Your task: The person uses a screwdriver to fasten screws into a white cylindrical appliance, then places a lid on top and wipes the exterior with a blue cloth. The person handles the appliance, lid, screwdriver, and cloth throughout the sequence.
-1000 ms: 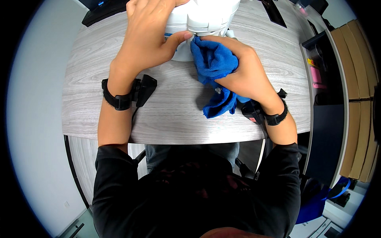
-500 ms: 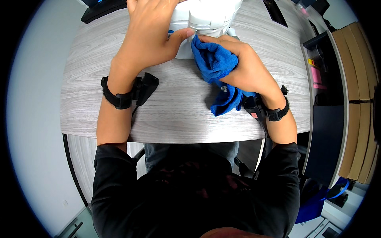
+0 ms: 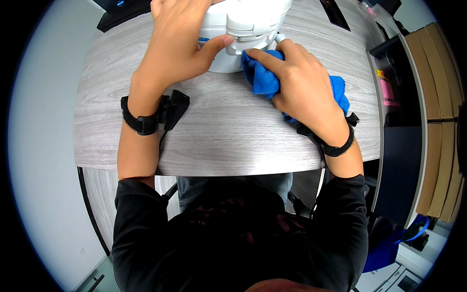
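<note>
A white rounded appliance [image 3: 219, 29] with a lid-like upper part and a front tab stands at the far side of the table, cut off by the upper edge. My left hand [image 3: 182, 46] grips its left side, the thumb along its front; some fingertips are out of view. My right hand [image 3: 304, 78] is closed on a blue cloth [image 3: 262, 78], pressing a bunched part against the appliance's lower front right. More cloth shows beyond the right side of that hand. Black straps with small devices sit on both wrists.
The grey wood-grain table [image 3: 219, 131] spreads before me. A black device [image 3: 121, 17] lies at the far left, and a dark flat object [image 3: 334, 14] at the far right. An open shelf [image 3: 399, 107] and brown cardboard boxes [image 3: 433, 73] stand along the right.
My right hand has turned palm down and shifted slightly right, taking the cloth with it. The cloth's hanging end has swung to the right. My left hand stays on the appliance.
</note>
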`<action>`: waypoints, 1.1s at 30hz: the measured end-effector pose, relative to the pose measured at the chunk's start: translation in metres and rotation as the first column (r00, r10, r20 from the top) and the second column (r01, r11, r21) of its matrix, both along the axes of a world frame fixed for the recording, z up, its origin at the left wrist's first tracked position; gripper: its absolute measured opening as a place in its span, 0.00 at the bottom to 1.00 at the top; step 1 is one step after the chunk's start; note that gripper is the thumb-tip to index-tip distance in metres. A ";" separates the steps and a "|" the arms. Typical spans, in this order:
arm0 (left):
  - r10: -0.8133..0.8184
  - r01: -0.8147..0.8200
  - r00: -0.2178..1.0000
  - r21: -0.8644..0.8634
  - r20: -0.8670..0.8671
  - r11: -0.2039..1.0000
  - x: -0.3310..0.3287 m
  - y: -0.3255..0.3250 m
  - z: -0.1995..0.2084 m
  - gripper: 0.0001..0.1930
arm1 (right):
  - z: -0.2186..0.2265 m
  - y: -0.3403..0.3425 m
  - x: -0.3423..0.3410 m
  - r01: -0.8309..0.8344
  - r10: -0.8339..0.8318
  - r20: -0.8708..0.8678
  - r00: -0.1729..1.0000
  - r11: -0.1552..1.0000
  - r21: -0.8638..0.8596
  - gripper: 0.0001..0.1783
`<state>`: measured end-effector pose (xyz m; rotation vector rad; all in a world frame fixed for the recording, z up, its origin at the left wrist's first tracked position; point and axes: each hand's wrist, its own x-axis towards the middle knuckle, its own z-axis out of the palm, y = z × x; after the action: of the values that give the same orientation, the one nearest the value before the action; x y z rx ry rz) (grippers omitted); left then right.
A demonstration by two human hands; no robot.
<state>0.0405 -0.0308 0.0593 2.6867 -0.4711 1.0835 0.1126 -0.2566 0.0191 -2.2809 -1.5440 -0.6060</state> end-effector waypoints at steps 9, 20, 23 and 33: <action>-0.008 0.008 1.000 -0.008 0.009 1.000 0.001 0.001 -0.001 0.30 | 0.012 -0.012 0.012 0.079 -0.079 -0.022 0.997 0.997 0.004 0.29; -0.028 0.028 0.998 0.001 0.053 1.000 0.001 0.001 -0.003 0.30 | 0.001 -0.008 0.014 0.064 -0.063 -0.017 0.998 0.997 0.037 0.31; -0.036 0.036 0.997 -0.005 0.067 0.999 0.001 -0.002 -0.003 0.31 | 0.000 -0.010 0.022 0.018 -0.012 -0.191 0.981 0.999 0.030 0.32; 0.003 -0.003 1.000 -0.010 0.013 1.000 0.001 0.002 -0.003 0.31 | 0.013 -0.021 0.021 -0.039 0.027 -0.186 0.982 0.997 -0.062 0.35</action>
<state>0.0416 -0.0288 0.0563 2.6748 -0.4629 1.1014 0.1331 -0.2777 0.0322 -2.2818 -1.5286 -0.3281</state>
